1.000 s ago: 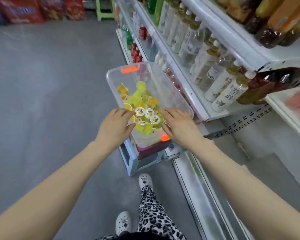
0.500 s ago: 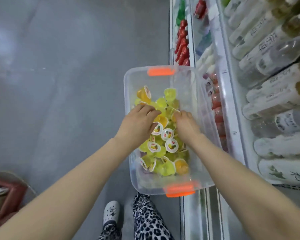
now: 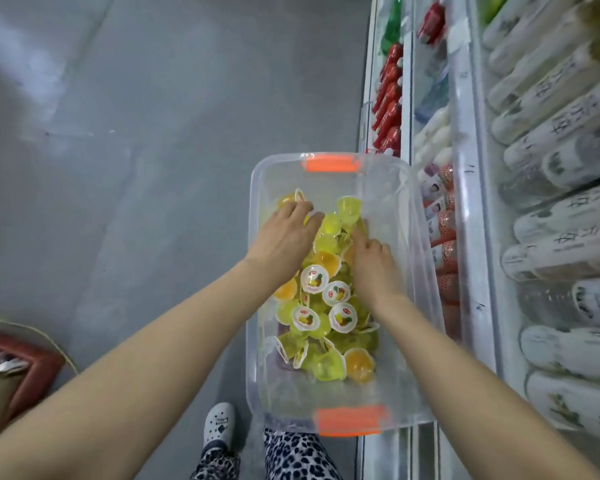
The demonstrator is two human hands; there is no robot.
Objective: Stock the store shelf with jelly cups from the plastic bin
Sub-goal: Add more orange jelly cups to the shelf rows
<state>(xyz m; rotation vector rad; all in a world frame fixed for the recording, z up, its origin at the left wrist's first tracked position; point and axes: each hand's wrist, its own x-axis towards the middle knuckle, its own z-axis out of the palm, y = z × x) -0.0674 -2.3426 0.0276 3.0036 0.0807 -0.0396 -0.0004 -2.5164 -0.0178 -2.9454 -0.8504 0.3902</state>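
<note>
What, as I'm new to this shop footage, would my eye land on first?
The heap of yellow and orange jelly cups glows in the clear plastic bin with orange handles, centre frame. Both hands reach into the heap, the left hand spread over its far end, the right hand beside it. Rows of pale labelled bottles fill the shelf on the right.

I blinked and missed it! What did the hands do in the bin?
Both hands slid farther along the plastic bin, away from the person: the left hand rests over the far jelly cups, the right hand digs in beside it. No cup is lifted out. Bin and shelf bottles stayed put.
</note>
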